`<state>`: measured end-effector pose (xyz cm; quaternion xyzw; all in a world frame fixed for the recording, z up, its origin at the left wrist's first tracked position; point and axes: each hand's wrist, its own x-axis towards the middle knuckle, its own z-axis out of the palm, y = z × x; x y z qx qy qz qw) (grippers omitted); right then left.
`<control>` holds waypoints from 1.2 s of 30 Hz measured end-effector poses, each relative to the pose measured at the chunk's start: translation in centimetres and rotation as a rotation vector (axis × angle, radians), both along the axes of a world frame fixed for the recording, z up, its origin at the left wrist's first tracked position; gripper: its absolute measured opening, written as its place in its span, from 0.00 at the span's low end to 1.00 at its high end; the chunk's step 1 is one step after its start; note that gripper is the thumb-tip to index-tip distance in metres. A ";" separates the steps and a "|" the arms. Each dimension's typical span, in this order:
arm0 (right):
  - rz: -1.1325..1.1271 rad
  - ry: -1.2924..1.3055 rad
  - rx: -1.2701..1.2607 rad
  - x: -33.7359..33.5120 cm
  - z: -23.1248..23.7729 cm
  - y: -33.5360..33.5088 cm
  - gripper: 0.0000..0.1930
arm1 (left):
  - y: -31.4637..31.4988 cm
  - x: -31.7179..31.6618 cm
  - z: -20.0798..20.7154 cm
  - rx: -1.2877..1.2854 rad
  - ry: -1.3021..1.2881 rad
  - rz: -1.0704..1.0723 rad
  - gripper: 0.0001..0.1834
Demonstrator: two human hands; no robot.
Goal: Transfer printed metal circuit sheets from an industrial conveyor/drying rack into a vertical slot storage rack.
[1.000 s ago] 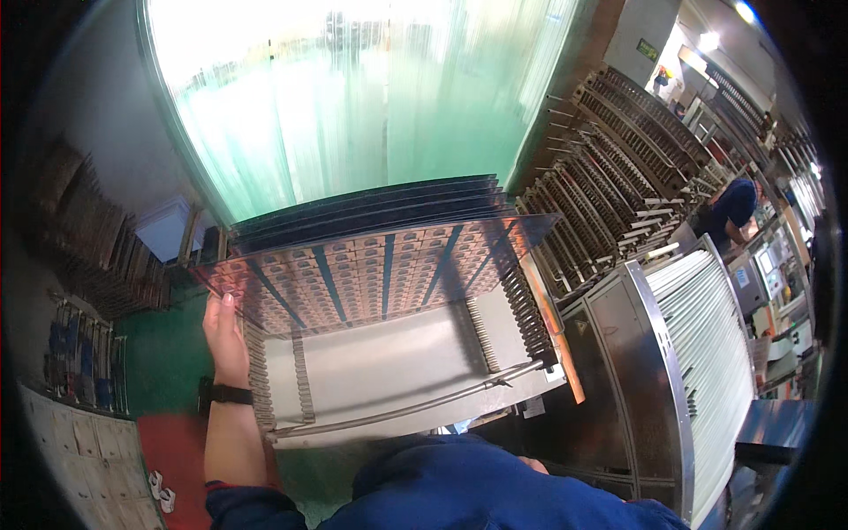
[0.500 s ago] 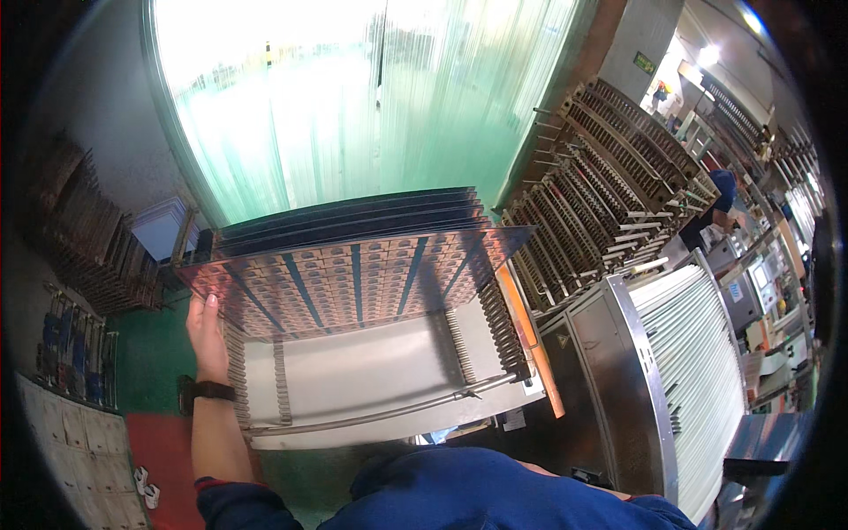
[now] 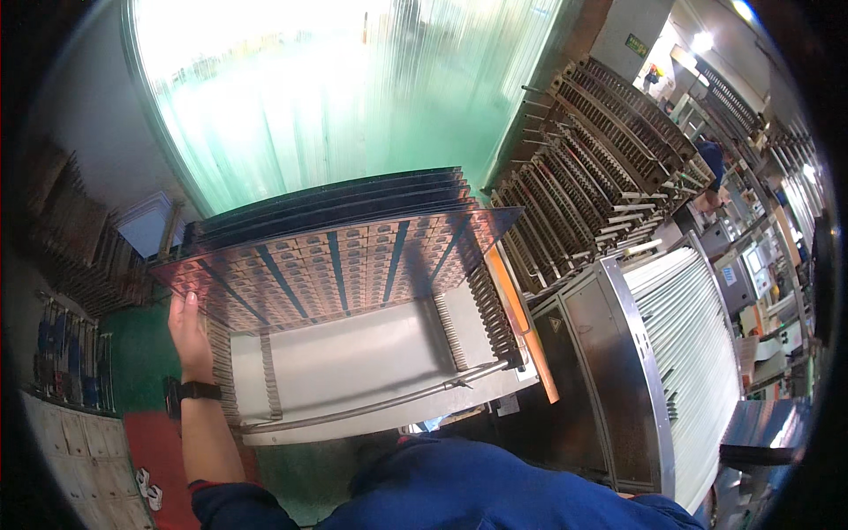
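My left hand (image 3: 189,337) has its fingers closed on the left edge of a copper-coloured circuit board panel (image 3: 362,269) with rows of repeated patterns and dark stripes. The panel leans upright across a white slotted rack (image 3: 353,358). Behind it stand several more dark panels (image 3: 327,196), packed close together. Coil-like slot rails (image 3: 484,307) line the rack's right side, and a metal rod (image 3: 380,409) runs along its near edge. My right hand does not show; the panel's right end is seen without fingers on it.
To the right stand stacked metal racks (image 3: 592,168) and a metal-framed cart (image 3: 649,380) of pale slats. A strip curtain (image 3: 336,115) hangs beyond the panels. More racks (image 3: 75,238) line the left wall. A person (image 3: 711,163) is far off at right.
The whole scene has shifted a little left in the picture, its upper part also upward. My left hand keeps its grip on the panel's left edge.
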<state>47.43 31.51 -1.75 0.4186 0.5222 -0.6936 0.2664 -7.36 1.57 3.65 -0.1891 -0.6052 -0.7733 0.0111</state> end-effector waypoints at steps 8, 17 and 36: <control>0.014 -0.019 0.010 -0.3 0.5 -0.4 0.28 | 0.2 0.3 0.5 0.016 0.030 -0.044 0.23; 0.029 -0.035 0.015 -0.1 1.0 -0.4 0.28 | -1.2 -1.1 -1.0 -0.038 -0.017 -0.038 0.25; 0.059 -0.074 -0.009 -0.1 1.4 -1.3 0.30 | -1.2 -1.0 -0.1 -0.171 -0.094 0.070 0.23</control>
